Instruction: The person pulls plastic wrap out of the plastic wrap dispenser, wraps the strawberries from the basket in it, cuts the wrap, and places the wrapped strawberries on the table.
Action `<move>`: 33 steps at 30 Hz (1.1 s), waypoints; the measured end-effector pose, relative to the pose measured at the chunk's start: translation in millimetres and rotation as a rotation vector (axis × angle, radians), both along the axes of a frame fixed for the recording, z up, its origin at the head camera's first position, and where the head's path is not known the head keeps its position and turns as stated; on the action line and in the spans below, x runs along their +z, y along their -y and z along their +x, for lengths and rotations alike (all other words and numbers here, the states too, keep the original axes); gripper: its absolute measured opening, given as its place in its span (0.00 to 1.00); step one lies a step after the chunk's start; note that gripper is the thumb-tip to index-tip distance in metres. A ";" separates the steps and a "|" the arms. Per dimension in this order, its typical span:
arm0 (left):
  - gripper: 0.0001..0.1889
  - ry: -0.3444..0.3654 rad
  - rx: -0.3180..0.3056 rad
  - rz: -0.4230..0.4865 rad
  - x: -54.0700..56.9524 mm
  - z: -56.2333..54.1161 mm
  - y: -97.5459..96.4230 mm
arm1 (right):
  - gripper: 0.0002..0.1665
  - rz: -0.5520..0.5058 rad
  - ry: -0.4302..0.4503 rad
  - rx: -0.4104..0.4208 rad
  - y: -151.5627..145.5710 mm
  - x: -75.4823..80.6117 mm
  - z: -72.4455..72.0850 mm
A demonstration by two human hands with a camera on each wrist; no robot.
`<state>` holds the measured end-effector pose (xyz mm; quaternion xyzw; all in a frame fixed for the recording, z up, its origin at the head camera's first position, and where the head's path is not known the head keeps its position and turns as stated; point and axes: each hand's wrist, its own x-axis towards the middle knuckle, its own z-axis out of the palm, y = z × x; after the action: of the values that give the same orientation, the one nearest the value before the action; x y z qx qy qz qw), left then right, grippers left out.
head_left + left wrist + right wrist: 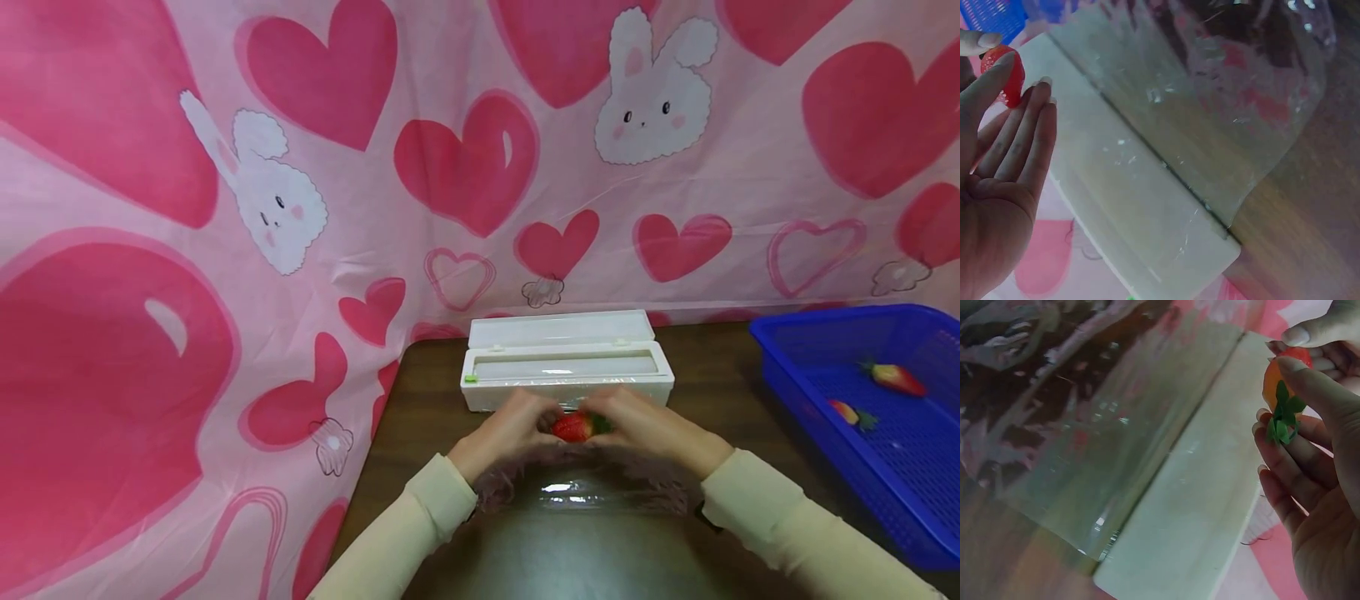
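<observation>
A red strawberry point(573, 427) with green leaves is held between both hands, above a sheet of clear cling film point(562, 500). My left hand point(513, 429) pinches its red end between thumb and fingers. At the leafy end, my right hand point(645, 427) pinches it with the thumb on top; the leaves point(1285, 419) show in the right wrist view. Just beyond the hands stands a white cling film dispenser point(491, 392), its lid tipped back. From its front edge the film stretches toward me, wrinkled in places, as the left wrist view point(1222, 125) shows.
At the right stands a blue plastic basket point(817, 429) with two strawberries inside, one point(897, 379) farther back and one point(845, 411) by the near wall. A pink curtain point(465, 50) with hearts and rabbits borders the dark wooden table point(420, 375) behind and at left.
</observation>
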<state>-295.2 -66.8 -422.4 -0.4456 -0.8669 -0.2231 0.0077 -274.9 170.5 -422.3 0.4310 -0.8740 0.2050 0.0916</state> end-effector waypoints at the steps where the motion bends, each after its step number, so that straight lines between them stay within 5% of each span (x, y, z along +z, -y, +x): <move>1: 0.13 0.001 0.000 -0.017 -1.5 -0.1 -0.9 | 0.19 0.004 0.004 -0.001 0.4 -2.6 -1.1; 9: 0.13 0.029 0.031 -0.108 -16.0 -2.8 -8.2 | 0.17 0.043 0.065 -0.020 1.8 -20.2 -8.1; 22: 0.13 -0.026 0.117 -0.232 -24.5 -4.8 -11.9 | 0.15 0.050 0.161 -0.013 5.6 -29.1 -14.0; 29: 0.24 -0.029 0.118 -0.198 -16.8 -1.8 6.1 | 0.28 0.086 0.098 -0.125 -9.0 -10.1 0.7; 33: 0.22 -0.058 0.096 -0.223 -5.6 11.3 30.6 | 0.27 0.136 0.006 -0.163 -25.4 7.1 21.4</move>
<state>-283.9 -97.4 -428.0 -0.4080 -0.9061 -0.1118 -0.0059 -253.5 195.8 -415.2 0.3629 -0.9184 0.1381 0.0760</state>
